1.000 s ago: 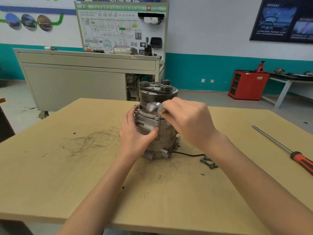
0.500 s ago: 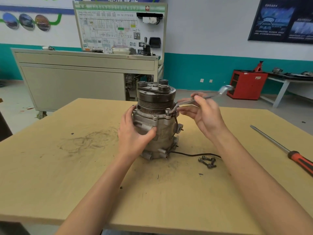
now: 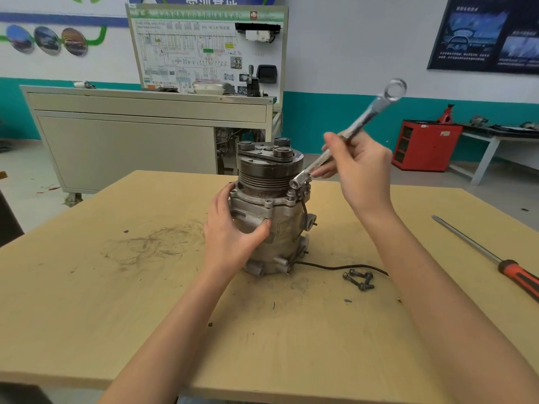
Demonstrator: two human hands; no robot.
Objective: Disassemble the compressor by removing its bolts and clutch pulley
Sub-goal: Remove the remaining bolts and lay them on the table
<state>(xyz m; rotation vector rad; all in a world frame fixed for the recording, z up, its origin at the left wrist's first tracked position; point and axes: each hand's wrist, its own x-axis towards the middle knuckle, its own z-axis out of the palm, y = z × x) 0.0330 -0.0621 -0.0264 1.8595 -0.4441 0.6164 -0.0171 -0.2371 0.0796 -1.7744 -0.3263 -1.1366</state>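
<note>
**A:** where's the compressor [image 3: 268, 225]?
**B:** upright on the bench [image 3: 145, 301], left hand [image 3: 233, 228] wrapped round its body. Right hand [image 3: 361, 173] grips a tilted wrench [image 3: 350, 132], low end by a flange bolt [image 3: 290, 194]. Some loose bolts [image 3: 358, 279] and a screwdriver [image 3: 495, 263] lie off right.

Compressor [image 3: 288, 231] stands on the table [image 3: 116, 301], mid-surface, nearer the far edge.
Loose bolts [image 3: 358, 279] lie just right of its base; a screwdriver [image 3: 490, 258] lies by the right edge.
</note>
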